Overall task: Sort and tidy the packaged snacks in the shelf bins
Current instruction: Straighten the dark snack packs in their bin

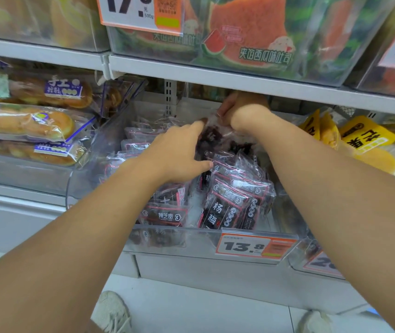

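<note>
Head view, looking down into the shelf: both arms are stretched into the clear bin [167, 233] on the middle shelf, where the dark snack packets [230, 203] are heaped; some are stood upright against the front wall by the price tag [254, 247], others are slumped flat toward the left and back, so the sorting is judged to be partly done at best. The left hand [177, 155] is laid over the middle of the pile, fingers spread and only lightly bent, the tips pressed against a dark packet [209, 138] that is raised above the rest; nothing is seen to be wrapped in this grip, and it looks to be there as a steadying palm, so the standing row is kept from toppling. The right hand [242, 109] is reached deeper, up under the shelf edge [215, 75] above; its fingers are curled down and the clear top of that same raised packet appears to be pinched in its grip, though the fingertips are largely hidden behind the wrist and crinkled plastic.

Either side, other goods are seen: bread rolls [30, 123] in bags in the left-hand bin, yellow packets [364, 138] in the right-hand one, watermelon-printed packs [251, 39] in the bin above; all are left alone. Below, pale shoes [112, 313] are seen on the floor.
</note>
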